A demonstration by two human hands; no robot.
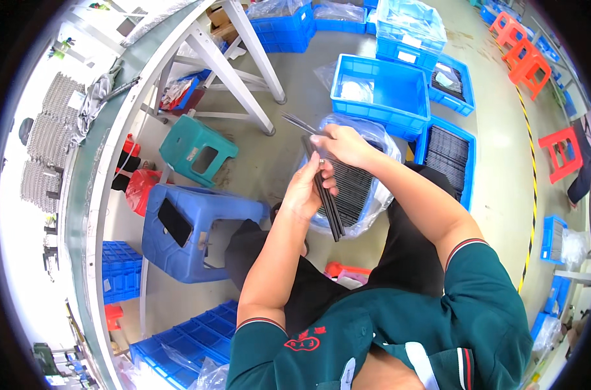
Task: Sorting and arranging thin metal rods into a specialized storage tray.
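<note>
My left hand (306, 186) is wrapped round a bundle of long, thin black rods (332, 211), which slants down toward my knees. Just above it, my right hand (349, 145) is closed on several thinner-looking rods (298, 122) that point up and to the left. The two hands are close together, and I cannot tell whether they touch. Below them, between my knees, stands a container lined with clear plastic (381, 207). Rows of similar black rods (355, 195) lie in it, partly hidden by my hands and right forearm.
Beyond the container is a blue crate (381, 110) with clear plastic inside. To its right, another blue crate (466, 153) holds dark rods. On the left stand a blue stool (211, 227) bearing a phone (174, 221), a green stool (186, 146) and a long workbench (90, 214). Red stools (561, 155) line the far right.
</note>
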